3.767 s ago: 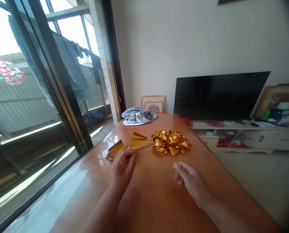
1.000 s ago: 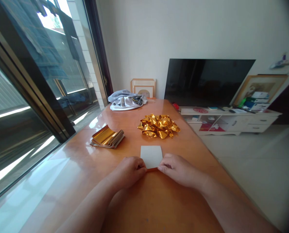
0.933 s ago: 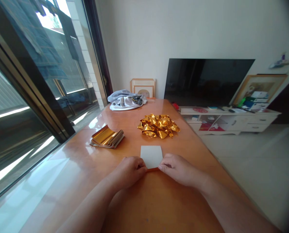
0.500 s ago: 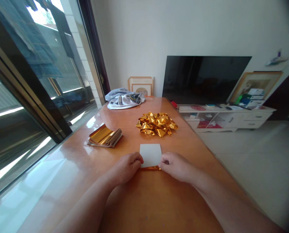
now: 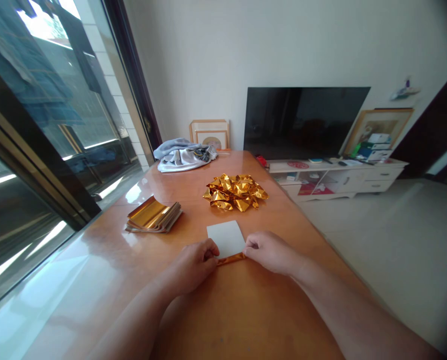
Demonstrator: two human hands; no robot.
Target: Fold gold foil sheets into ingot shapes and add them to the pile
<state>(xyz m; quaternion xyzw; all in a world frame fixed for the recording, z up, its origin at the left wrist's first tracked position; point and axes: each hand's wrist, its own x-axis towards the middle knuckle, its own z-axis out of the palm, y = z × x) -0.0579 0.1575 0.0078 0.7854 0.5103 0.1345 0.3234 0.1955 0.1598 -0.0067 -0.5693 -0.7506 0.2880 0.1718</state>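
Observation:
A square foil sheet (image 5: 226, 237) lies white side up on the orange wooden table (image 5: 246, 310), with a narrow gold strip folded up along its near edge. My left hand (image 5: 193, 262) pinches the sheet's near left corner. The near right corner is pinched by my right hand (image 5: 270, 251). Beyond the sheet sits a pile of crumpled gold foil pieces (image 5: 235, 191). A stack of flat gold foil sheets (image 5: 153, 216) lies to the left of it.
A grey bundle of cloth (image 5: 183, 155) and framed pictures (image 5: 209, 135) sit at the table's far end. Glass sliding doors (image 5: 50, 125) run along the left. A television (image 5: 306, 121) on a low white cabinet (image 5: 339, 175) stands to the right, past the table's edge.
Since 3.8 s ago a sheet taken from the stack has been laid white side up in front of me. In the last second both hands folded its near edge up, showing a gold strip.

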